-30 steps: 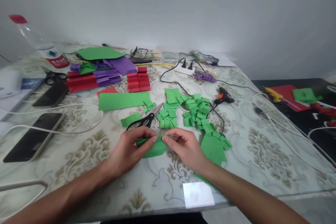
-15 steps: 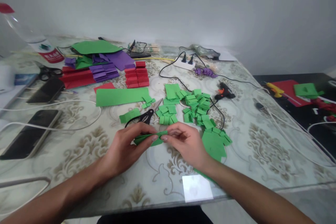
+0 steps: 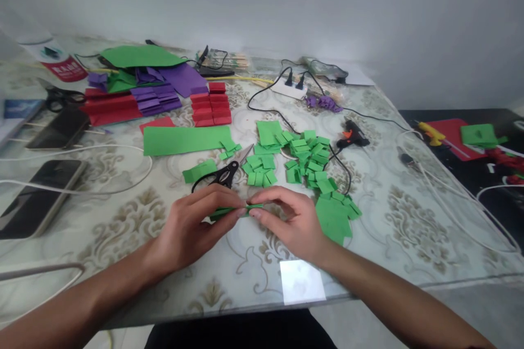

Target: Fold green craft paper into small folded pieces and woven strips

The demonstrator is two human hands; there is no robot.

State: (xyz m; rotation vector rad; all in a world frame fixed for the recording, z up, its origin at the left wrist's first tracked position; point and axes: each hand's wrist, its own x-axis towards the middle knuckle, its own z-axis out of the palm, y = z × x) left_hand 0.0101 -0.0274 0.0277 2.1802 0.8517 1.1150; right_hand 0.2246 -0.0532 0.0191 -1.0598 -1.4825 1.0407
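Between both hands is a folded strip of green paper (image 3: 221,211), held level above the table's near half. My left hand (image 3: 200,217) pinches it between thumb and fingers, covering much of it. My right hand (image 3: 285,218) pinches the strip's right end, its fingertips close to the left ones. Just beyond my left hand lie black-handled scissors (image 3: 224,175), blades pointing away to the right. Small folded green paper pieces (image 3: 309,155) are heaped past my right hand. A larger green sheet (image 3: 333,218) rests right beside that hand.
A long green strip (image 3: 184,140), red folded paper (image 3: 212,106) and purple paper (image 3: 158,99) lie farther back. A glue gun (image 3: 352,134) and a white power strip (image 3: 290,89) with cables sit at right. Phones (image 3: 41,196), more scissors (image 3: 61,96) and a bottle (image 3: 59,60) are at left.
The view has shifted slightly, so the table's things appear a little higher. My right fingers have moved closer to my left fingertips along the green strip, and less of it shows.
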